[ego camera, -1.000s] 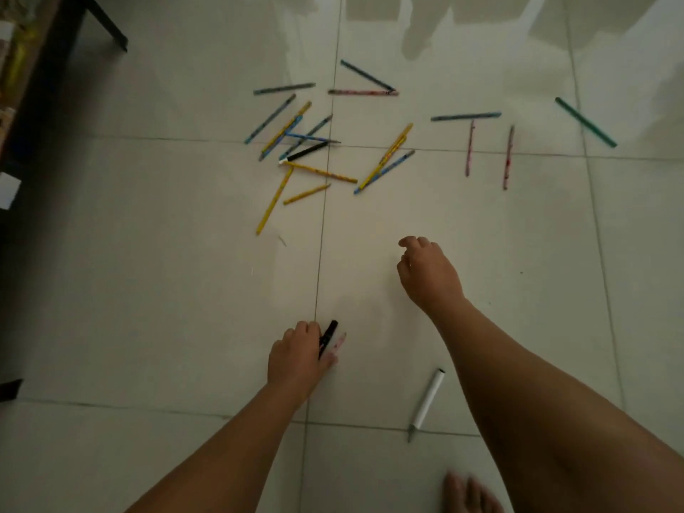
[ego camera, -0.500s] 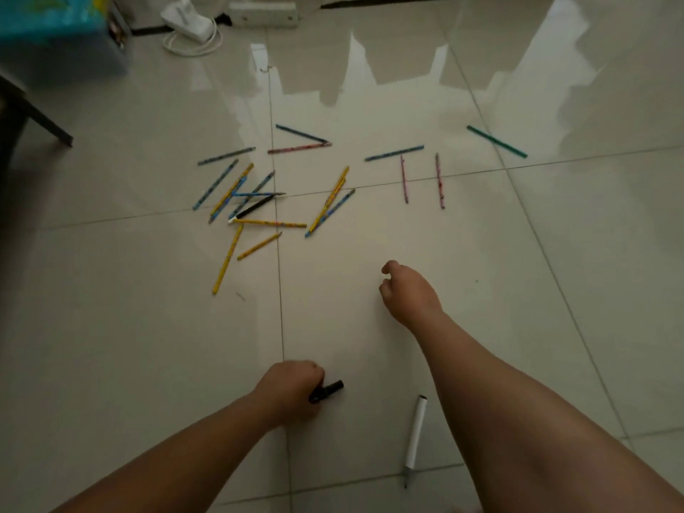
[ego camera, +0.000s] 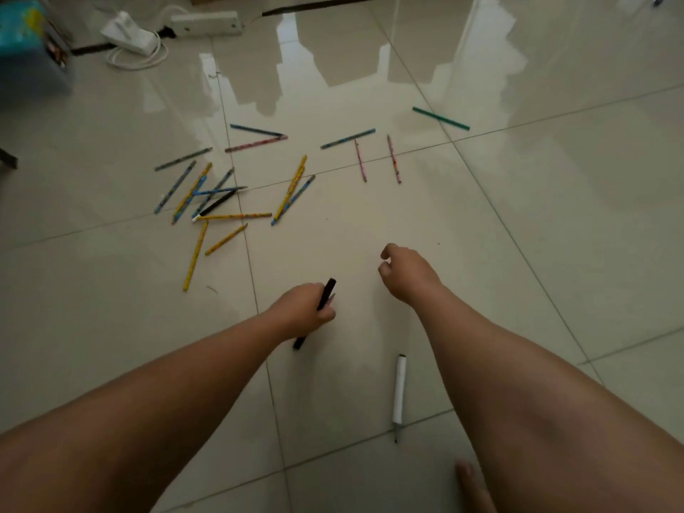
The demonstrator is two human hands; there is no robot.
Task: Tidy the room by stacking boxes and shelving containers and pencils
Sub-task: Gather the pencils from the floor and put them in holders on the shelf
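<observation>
While both our forearms reach forward and down over the glossy pale tiled floor (ego camera: pixel 555 216), our left hand (ego camera: pixel 305 309) grips a slim black pen (ego camera: pixel 325 296) in a curled fist, with a pinkish tip of something just beside it that we cannot identify. That pen's long axis runs from lower left to upper right, one end poking out below the fist and the other above the knuckles, pointing away from us. Our right hand (ego camera: pixel 405 274) hovers ahead of it, fingers loosely curled and grasping nothing. One white marker (ego camera: pixel 399 388) lies on the floor between our arms, nearly straight along our line of sight, its dark tip towards us. Farther out lies the scatter of coloured pencils (ego camera: pixel 237 201): we count roughly nineteen, most crossing one another in a left cluster of yellow and blue ones, two pink pencils (ego camera: pixel 377 159) lying parallel and pointing away, and a single green pencil (ego camera: pixel 440 118) well apart on the right. At top left sit a white power strip (ego camera: pixel 205 23), a coiled white cable (ego camera: pixel 137 55) and a turquoise box (ego camera: pixel 26 50).
</observation>
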